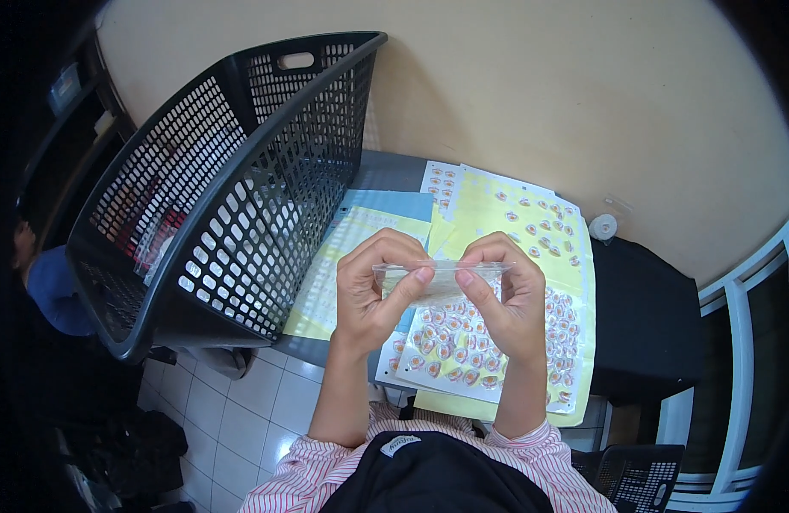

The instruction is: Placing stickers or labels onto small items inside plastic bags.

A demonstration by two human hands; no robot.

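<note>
My left hand (377,299) and my right hand (506,299) both pinch the top edge of a clear, thin plastic bag (441,286), thumbs toward me and fingers curled behind it. Beneath them, overlapping white sheets (450,385) carry many small oval orange, pink and white pieces, which look glossy. A pale yellow sheet (484,205) with similar, more widely spaced pieces lies beyond. At the left, another yellow sheet (313,308) rests over a blue sheet (386,201) on the grey table (386,171).
A large black perforated basket (232,197) fills the left side, with another person (48,291) behind it. Right are a white roll (602,227), black cloth (659,325) and a white frame (736,325). A smaller black basket (634,474) stands lower right, and tiled floor (232,410) shows below.
</note>
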